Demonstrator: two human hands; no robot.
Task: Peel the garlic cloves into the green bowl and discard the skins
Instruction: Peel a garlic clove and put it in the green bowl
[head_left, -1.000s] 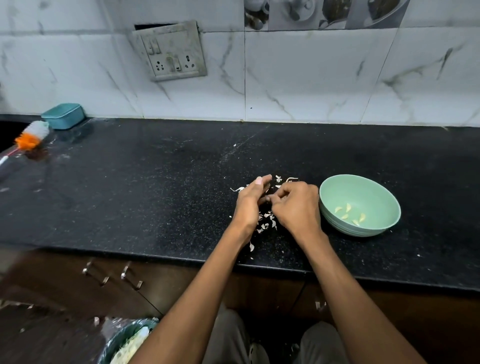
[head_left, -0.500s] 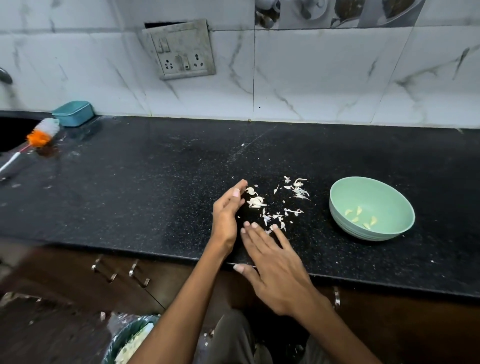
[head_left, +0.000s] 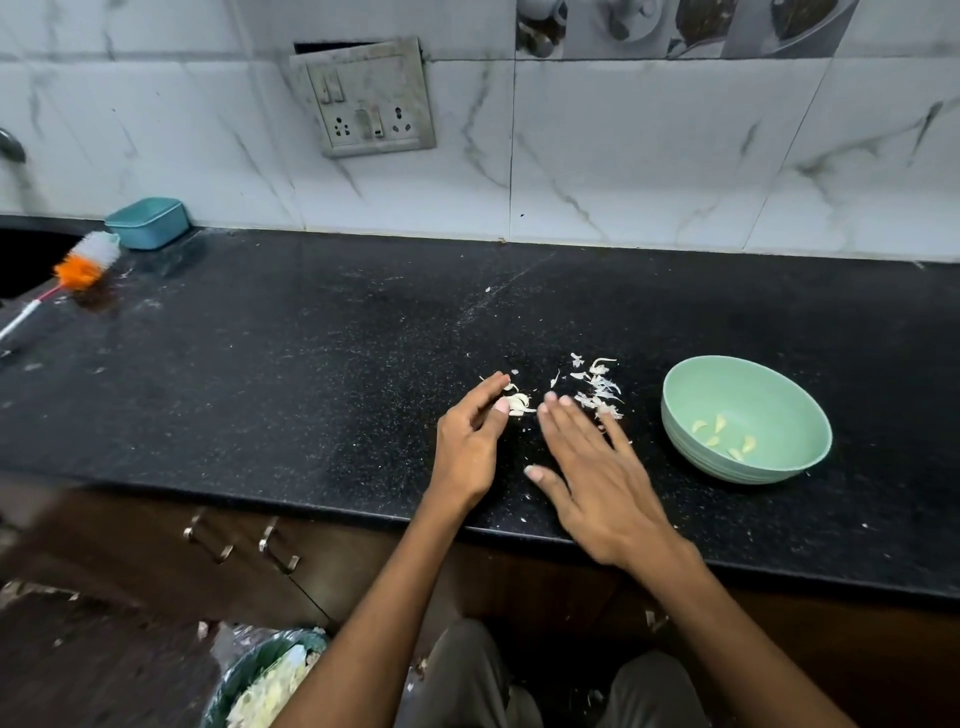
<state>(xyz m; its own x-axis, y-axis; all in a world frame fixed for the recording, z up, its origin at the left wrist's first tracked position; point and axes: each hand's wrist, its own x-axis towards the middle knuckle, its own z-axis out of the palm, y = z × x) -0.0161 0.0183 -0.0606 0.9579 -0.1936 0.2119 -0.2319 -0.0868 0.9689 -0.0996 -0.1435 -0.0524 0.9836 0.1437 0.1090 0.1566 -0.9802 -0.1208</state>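
Note:
White garlic skins (head_left: 597, 389) lie scattered on the black counter (head_left: 311, 364), left of the green bowl (head_left: 691, 384). Several peeled cloves (head_left: 719, 439) lie inside the bowl. My left hand (head_left: 470, 441) stands on its edge beside a small clump of skins (head_left: 519, 404), its fingers lightly curved and touching them. My right hand (head_left: 597, 473) lies flat over the counter with straight fingers, its fingertips reaching the skins. Neither hand holds anything.
A bin (head_left: 265, 686) with a plastic liner and scraps sits on the floor below the counter edge, left of my knees. A teal box (head_left: 148, 222) and an orange-white brush (head_left: 78, 265) lie at the far left by the sink. Drawer handles (head_left: 280, 545) are under the counter.
A second ago both hands pinched together over the skins. They have since parted and flattened, and my right hand has slid forward from the counter edge to the skins.

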